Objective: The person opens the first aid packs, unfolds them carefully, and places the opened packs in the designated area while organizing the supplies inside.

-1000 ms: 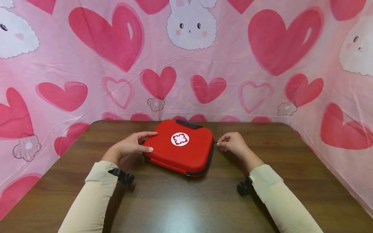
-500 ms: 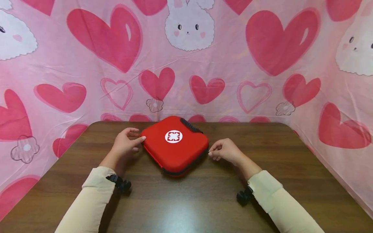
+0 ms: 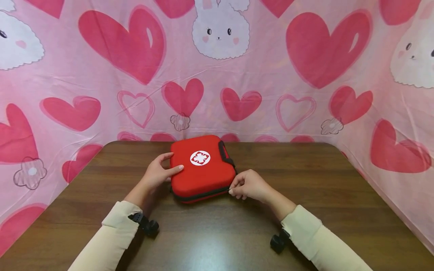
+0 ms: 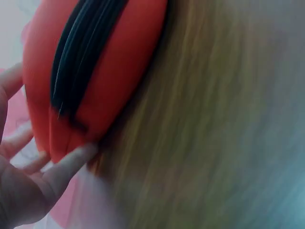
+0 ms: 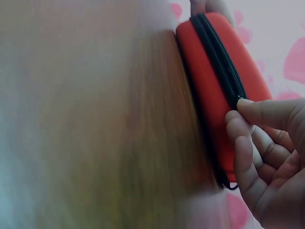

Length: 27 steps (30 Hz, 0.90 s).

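Right hand pinches the small pull of a black zipper between thumb and fingers, at the near right corner of a red case; the fingertips hide most of the pull. Left hand rests against the left side of the case, thumb and fingers spread and fairly straight, the thumb tip on top. Lying flat, the case sits left of centre on the wooden bench, towards its far edge. A round white emblem marks its top, and a black handle runs along its right side. Pale sleeves cover both arms, with a small black camera strapped at each wrist. Beyond the bench hangs a pink cloth printed with hearts and rabbits.
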Motion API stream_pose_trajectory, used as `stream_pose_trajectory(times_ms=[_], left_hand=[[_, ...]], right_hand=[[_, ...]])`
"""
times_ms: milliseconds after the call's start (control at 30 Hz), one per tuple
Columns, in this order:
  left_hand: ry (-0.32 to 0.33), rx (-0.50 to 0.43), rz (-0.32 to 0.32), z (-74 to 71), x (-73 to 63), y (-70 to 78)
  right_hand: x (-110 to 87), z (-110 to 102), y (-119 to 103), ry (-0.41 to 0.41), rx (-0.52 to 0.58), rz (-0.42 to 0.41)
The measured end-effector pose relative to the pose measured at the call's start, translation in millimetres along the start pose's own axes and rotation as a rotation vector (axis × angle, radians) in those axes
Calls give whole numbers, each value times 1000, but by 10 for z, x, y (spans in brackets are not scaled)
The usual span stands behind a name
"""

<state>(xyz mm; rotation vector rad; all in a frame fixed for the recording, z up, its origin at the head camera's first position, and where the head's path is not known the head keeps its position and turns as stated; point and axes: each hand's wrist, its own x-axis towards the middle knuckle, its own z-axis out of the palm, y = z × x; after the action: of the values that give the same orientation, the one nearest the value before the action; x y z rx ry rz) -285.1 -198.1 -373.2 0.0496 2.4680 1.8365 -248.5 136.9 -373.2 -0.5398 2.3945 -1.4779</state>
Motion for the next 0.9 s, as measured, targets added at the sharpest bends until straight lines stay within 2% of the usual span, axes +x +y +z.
stream_pose_trajectory(times_ms=[133,433,900], left_hand=[[33,79,9,49,-42,23],[-53,103,-17,40,-96,18],[-127,110,-9,48,-54,72]], right_hand=[[-17,60,-48,16,-21,0],[-31,64,-53,57,-101,-4],[-75,-229,29,143,-232,-8]])
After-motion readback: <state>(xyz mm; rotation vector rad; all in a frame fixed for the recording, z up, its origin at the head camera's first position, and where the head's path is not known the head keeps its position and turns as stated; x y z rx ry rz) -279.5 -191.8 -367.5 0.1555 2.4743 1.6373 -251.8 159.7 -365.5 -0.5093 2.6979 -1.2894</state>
